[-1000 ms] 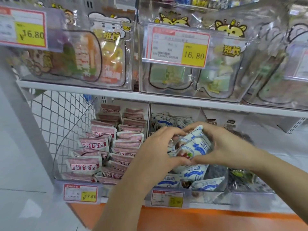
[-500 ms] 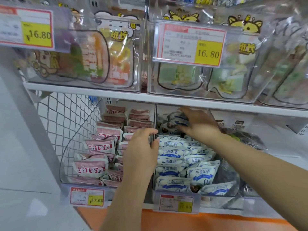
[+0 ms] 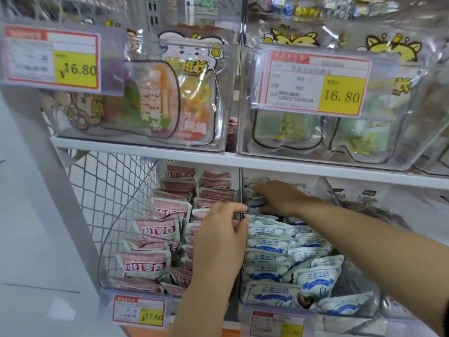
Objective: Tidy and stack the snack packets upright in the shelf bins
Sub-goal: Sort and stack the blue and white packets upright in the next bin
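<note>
Blue-and-white snack packets (image 3: 267, 244) are stacked in the clear middle bin (image 3: 364, 305) of the lower row. The right hand (image 3: 281, 198) is laid on the far packets; whether one is gripped cannot be told. The left hand (image 3: 223, 229) is curled at the bin's left wall, its hold unclear. Far packets should be squared upright first, then the tumbled near-right ones straightened.

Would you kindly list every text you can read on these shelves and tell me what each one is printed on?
"16.80": upper-left price tag
"16. 80": upper-right price tag
"17.60": lower-left price tag
"网红零食": pink snack packets
"三蒸三晒": blue-and-white snack packets
"班长": clear pouch, upper-left bin
Too blurred to read: lower-right price tag; the small print on all the tags.
</note>
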